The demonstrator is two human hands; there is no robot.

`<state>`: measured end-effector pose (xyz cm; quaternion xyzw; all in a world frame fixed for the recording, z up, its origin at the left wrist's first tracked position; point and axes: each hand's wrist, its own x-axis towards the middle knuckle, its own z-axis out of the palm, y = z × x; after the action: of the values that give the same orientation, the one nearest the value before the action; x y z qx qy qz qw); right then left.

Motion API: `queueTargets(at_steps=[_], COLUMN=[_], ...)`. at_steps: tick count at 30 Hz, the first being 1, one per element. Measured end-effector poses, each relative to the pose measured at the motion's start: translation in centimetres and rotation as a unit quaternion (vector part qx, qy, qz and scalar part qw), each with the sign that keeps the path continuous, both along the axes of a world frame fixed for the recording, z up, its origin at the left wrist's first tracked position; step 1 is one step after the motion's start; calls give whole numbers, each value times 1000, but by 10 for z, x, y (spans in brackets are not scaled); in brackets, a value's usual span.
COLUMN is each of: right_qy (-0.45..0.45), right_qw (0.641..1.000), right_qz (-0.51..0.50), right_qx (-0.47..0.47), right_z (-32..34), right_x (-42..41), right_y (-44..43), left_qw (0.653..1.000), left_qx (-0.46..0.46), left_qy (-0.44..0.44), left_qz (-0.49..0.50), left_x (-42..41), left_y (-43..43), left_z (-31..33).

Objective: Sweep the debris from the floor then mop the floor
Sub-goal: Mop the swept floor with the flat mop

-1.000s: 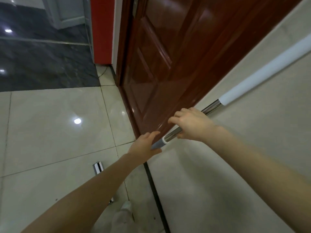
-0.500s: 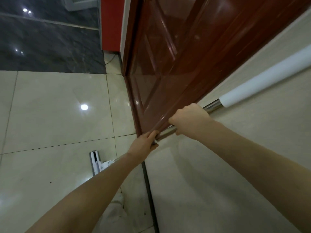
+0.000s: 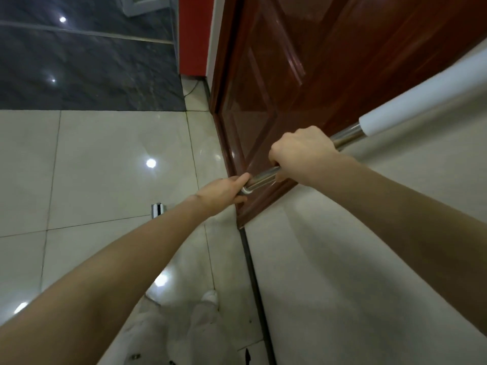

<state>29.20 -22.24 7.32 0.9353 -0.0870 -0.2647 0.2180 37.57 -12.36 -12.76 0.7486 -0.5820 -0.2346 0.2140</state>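
A mop handle point(image 3: 263, 177) of shiny metal with a white foam sleeve point(image 3: 421, 93) runs from the upper right down to the middle of the view. My right hand point(image 3: 303, 154) grips the metal part just below the sleeve. My left hand point(image 3: 224, 193) grips the handle lower down, at a grey-white collar. Below that my left forearm hides the pole. A small white and grey part of the mop head point(image 3: 158, 209) shows on the pale glossy floor tiles point(image 3: 105, 159) beside my left forearm.
A dark red wooden door point(image 3: 303, 75) stands right behind the handle, with a beige wall point(image 3: 369, 259) to the right. Dark marble tiles point(image 3: 79, 69) and a red panel point(image 3: 192, 35) lie at the top. My foot in a white shoe point(image 3: 209, 297) is at the bottom.
Both hands have closed tighter on the handle, and my right hand slid up toward the white sleeve. The view has tilted down, so the mop head now sits half hidden behind my left forearm.
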Motion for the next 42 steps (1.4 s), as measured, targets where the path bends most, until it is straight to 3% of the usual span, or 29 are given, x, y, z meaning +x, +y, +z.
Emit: queueTargets(at_steps=[7,14,20,29,35,39,42], right_qy=[-77,-90,-93,-81,-75,-7,46], right_qw=[985,931,897,878,874,839,788], right_qz=[-141,-312,-374,-399,-386,-376,-376], right_qx=[57,166,217,252,287,392,486], right_z=[-59,-140,-188,-216,-223,-228,-223], right_x=[35,67,92,99,89,67,49], right_y=[70,144,197,227,228,214,203], left_qw=[990,972,960,970,987,977,955], left_qx=[74,108,121,90,81,158,175], left_qy=[-91,-155,-206,-185,-134,-63,-4], left_qz=[-77,-143,-147,-127,-33,126,239], left_x=[75,139,171,169,144,105,74], left_y=[61,129,183,219,230,230,235], left_z=[-25,-85,-133,-174,-178,-172,-170])
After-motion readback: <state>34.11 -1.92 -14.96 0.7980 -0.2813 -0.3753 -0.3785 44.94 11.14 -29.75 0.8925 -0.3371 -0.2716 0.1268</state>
